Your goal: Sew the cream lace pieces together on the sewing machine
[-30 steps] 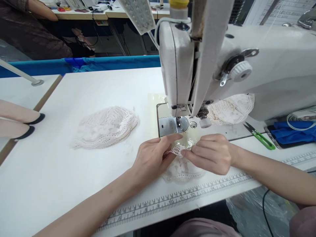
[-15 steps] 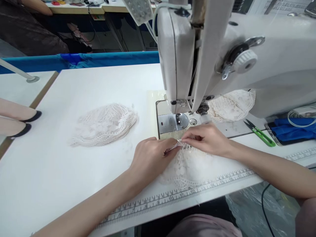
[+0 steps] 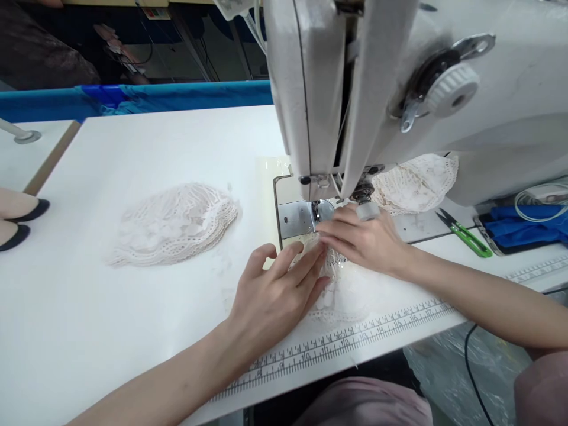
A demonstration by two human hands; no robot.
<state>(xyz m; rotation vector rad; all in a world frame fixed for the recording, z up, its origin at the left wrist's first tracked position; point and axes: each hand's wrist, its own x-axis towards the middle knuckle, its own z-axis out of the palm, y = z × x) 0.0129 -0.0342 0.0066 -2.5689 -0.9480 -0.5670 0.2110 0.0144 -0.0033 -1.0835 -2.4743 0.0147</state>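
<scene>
A white lace piece point(image 3: 344, 293) lies on the white table point(image 3: 133, 319) in front of the white sewing machine point(image 3: 355, 89). My left hand point(image 3: 275, 299) rests flat on the lace, fingers stretched out and pressing it down. My right hand point(image 3: 361, 239) lies on the lace's far edge with its fingers extended toward the metal needle plate point(image 3: 295, 219) and the presser foot point(image 3: 320, 210). Neither hand grips anything.
A stack of lace pieces point(image 3: 173, 225) sits to the left, another lace pile point(image 3: 417, 180) lies behind the machine arm. Green-handled snips point(image 3: 465, 239) and blue cloth point(image 3: 528, 231) are at the right. A printed ruler point(image 3: 355, 343) runs along the table's front edge.
Both hands slid the lace forward to the needle plate. My left hand went from a pinch to lying flat on it, and my right hand's fingers stretched out beside the presser foot.
</scene>
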